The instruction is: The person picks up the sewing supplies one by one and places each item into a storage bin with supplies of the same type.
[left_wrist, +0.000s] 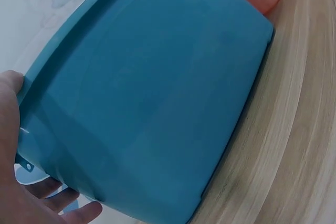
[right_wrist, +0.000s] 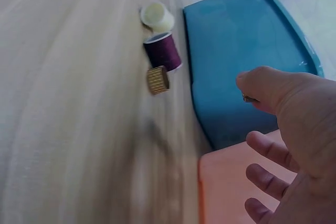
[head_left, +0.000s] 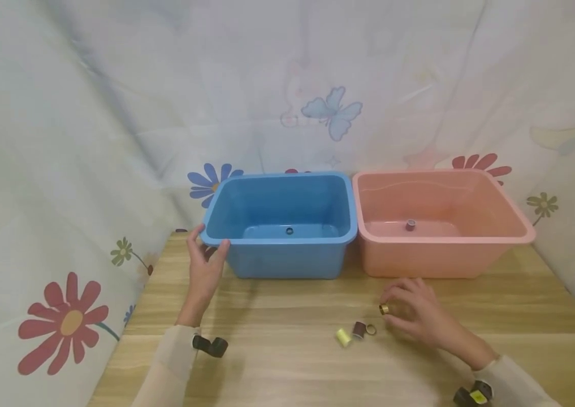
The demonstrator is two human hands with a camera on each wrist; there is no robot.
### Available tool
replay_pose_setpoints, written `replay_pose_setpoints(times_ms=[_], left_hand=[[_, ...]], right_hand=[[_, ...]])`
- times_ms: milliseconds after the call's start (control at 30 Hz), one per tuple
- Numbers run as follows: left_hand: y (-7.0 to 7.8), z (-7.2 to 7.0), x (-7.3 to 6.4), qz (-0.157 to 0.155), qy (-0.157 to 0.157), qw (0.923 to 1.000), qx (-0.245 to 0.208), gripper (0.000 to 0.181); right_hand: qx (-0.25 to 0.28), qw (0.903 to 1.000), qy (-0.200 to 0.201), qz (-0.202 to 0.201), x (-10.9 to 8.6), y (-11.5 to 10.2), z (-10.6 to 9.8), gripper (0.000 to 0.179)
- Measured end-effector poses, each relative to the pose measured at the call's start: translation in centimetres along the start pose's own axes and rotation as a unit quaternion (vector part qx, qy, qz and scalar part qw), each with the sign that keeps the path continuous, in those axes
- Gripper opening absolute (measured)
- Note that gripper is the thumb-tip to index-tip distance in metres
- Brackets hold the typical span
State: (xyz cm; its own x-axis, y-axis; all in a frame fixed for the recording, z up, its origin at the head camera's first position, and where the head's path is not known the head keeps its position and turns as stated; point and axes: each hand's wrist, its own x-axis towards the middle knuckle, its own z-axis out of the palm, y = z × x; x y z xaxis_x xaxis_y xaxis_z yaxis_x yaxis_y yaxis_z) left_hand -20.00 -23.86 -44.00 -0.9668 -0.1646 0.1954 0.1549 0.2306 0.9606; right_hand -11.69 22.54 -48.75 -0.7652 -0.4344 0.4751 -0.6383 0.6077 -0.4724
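At the blue bin's (head_left: 287,260) front left corner, my left hand (head_left: 204,277) holds the rim, thumb on one side and fingers round the other. Over the table before the pink bin (head_left: 419,260), my right hand (head_left: 422,314) pinches a gold ring thimble (head_left: 384,309) between thumb and a finger; the other fingers are spread. To its left lie a second gold ring thimble (right_wrist: 158,80), a dark purple thread spool (head_left: 359,330) and a pale yellow thread spool (head_left: 343,337). A small dark-looking ring (head_left: 289,230) lies inside the blue bin. The pink bin contains a greyish-brown spool (head_left: 410,225).
Both bins stand side by side at the back of the wooden table (head_left: 277,362), their rims nearly touching. Behind them hangs a pale curtain (head_left: 267,85) printed with flowers and butterflies, which also runs down both sides.
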Motion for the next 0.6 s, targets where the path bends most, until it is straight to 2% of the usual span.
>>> replay_pose_setpoints(times_ms=[233, 500, 600], left_hand=[[-0.3, 0.0, 0.1, 0.003, 0.010, 0.9999, 0.009, 0.076], [-0.5, -0.1, 0.1, 0.000, 0.011, 0.9999, 0.013, 0.077], [-0.5, -0.1, 0.0, 0.002, 0.012, 0.9998, 0.016, 0.078]], right_hand=[[0.000, 0.9992, -0.001, -0.040, 1.3, -0.5, -0.8, 0.037], [0.006, 0.9980, -0.014, -0.061, 2.7, -1.2, -2.0, 0.039], [0.024, 0.9971, -0.027, -0.067, 3.5, -1.6, -2.6, 0.039]])
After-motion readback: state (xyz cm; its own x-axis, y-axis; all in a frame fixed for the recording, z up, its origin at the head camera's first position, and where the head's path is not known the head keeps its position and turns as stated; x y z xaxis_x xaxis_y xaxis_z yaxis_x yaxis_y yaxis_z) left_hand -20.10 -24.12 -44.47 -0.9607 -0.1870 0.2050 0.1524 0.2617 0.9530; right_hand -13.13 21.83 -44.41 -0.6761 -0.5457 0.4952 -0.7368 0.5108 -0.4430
